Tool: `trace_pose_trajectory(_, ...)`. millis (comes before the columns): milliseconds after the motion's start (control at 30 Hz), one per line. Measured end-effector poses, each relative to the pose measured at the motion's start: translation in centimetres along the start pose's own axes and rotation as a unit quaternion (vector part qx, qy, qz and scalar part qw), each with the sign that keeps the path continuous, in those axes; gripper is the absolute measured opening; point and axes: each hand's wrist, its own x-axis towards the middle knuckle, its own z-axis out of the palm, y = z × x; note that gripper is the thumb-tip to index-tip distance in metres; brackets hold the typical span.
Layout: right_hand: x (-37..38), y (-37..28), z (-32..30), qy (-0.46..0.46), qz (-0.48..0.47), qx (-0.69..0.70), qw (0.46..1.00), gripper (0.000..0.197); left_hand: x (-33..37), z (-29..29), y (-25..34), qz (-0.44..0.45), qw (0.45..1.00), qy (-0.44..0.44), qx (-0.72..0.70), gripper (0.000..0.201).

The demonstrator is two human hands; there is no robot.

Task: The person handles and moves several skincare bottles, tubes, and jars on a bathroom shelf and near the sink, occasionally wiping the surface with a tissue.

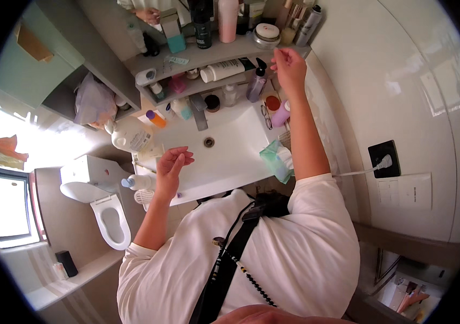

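In front of you is the white sink [235, 148], and behind it runs the grey shelf [224, 54], which carries many bottles. Your left hand [175, 163] is above the left side of the sink, with the fingers loosely bent and relaxed; I see nothing grasped in it. Your right hand [290, 65] is raised at the right end of the shelf, with its fingers curled inward; I cannot tell if they pinch some small thing, or if they touch the shelf. At the left corner of the sink stands a big white bottle [131, 137]. The purple pump bottle [256, 83] stands below the shelf, just left of your right hand. A green tissue pack [277, 162] lies at the sink's right front edge. The round jar [267, 35] sits on the shelf, near your right fingers. The glasses [265, 116] rest on the sink's right rim.
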Motion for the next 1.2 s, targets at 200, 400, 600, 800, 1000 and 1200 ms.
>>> trace_pose_trajectory(200,-1.6,0.5,-0.4,-0.054,0.006,-0.046,0.997,0.026,0.2,-1.0,-0.1,-0.007,1.000,-0.009,-0.002,0.024)
trace_pose_trajectory(400,-2.0,-0.6,-0.4,-0.104,-0.018,-0.207,0.973,0.030,-0.2,-2.5,-0.3,-0.013,1.000,-0.014,-0.013,0.023)
trace_pose_trajectory(600,2.0,-2.2,0.2,-0.031,-0.166,-0.332,0.928,0.032,-1.1,-3.5,0.5,0.002,1.000,-0.015,-0.008,0.023)
trace_pose_trajectory(800,4.1,-4.5,1.7,-0.015,-0.211,-0.354,0.911,0.033,-2.1,-4.4,0.3,-0.001,1.000,-0.001,-0.020,0.024)
trace_pose_trajectory(1000,2.7,-4.2,5.0,-0.097,-0.169,-0.295,0.935,0.035,-2.9,-5.6,-0.3,-0.009,0.999,0.026,-0.028,0.024)
trace_pose_trajectory(1200,6.6,-6.4,7.5,-0.008,-0.266,-0.230,0.936,0.046,-2.9,-5.9,-0.2,-0.010,0.999,0.033,-0.031,0.023)
